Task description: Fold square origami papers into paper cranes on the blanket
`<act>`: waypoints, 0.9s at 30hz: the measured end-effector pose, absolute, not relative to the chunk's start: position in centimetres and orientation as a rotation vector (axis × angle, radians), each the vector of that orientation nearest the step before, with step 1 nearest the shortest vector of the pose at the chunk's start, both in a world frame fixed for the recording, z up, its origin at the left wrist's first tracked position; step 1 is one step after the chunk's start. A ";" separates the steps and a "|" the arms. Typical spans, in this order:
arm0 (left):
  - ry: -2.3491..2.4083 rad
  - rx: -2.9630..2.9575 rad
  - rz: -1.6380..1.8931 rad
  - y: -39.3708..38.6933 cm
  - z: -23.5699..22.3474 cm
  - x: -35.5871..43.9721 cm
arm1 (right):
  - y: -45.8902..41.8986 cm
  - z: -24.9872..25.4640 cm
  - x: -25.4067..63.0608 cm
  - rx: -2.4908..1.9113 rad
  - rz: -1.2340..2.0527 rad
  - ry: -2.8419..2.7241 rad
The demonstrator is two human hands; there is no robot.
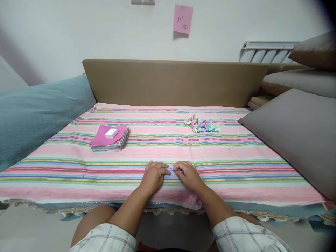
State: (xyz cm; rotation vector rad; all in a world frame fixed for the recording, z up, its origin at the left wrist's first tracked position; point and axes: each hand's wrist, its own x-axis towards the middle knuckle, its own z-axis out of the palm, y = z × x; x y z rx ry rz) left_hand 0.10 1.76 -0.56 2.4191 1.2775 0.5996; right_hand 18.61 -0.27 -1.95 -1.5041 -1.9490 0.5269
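A small piece of pale lilac folded paper (170, 174) lies on the striped cloth near the front edge. My left hand (155, 175) grips its left side, thumb and fingers closed on it. On the other side, my right hand (187, 174) pinches the paper between thumb and forefinger. Both hands rest low on the cloth, close together, and cover much of the paper, so its full shape is hidden. Farther back to the right sits a cluster of folded paper pieces (201, 125) in green, pink, purple and blue.
A stack of coloured paper (109, 141) stands at the left with a small white block (111, 133) on top. The striped cloth (157, 140) covers the seat. Grey cushions (294, 133) border the right, a blue-covered armrest (44, 112) the left, a brown backrest (173, 84) the rear.
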 end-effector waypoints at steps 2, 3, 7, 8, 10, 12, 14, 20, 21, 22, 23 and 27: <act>1.282 2.450 0.586 1.6 -0.6 0.1 | -0.4 -1.9 18.8 -1.485 0.529 -1.960; 1.283 2.457 0.583 1.6 -0.6 0.1 | -0.4 -1.9 19.0 -1.469 0.532 -1.968; 1.287 2.451 0.587 1.6 -0.7 0.1 | -0.9 -1.9 19.7 -1.361 0.501 -2.071; 1.288 2.450 0.585 1.6 -0.8 0.1 | -1.0 -2.0 19.9 -1.333 0.475 -2.112; 1.288 2.455 0.573 1.6 -0.8 0.1 | -1.3 -2.1 20.0 -1.301 0.406 -2.188; 1.290 2.461 0.565 1.6 -0.8 0.1 | -1.4 -2.3 20.1 -1.302 0.336 -2.247; 1.291 2.467 0.563 1.7 -0.9 0.1 | -1.4 -2.5 20.1 -1.310 0.287 -2.279; 1.294 2.475 0.562 1.7 -1.0 0.1 | -0.8 -2.7 20.3 -1.171 0.287 -2.256; 1.293 2.478 0.560 1.7 -1.0 0.1 | -0.7 -2.6 20.3 -1.159 0.301 -2.237; 1.291 2.480 0.560 1.7 -1.0 0.1 | -0.7 -2.6 20.3 -1.157 0.318 -2.214; 1.289 2.480 0.561 1.7 -1.0 0.1 | -0.8 -2.5 20.2 -1.163 0.336 -2.188; 1.287 2.475 0.565 1.7 -0.9 0.1 | -1.3 -2.2 20.0 -1.174 0.343 -2.179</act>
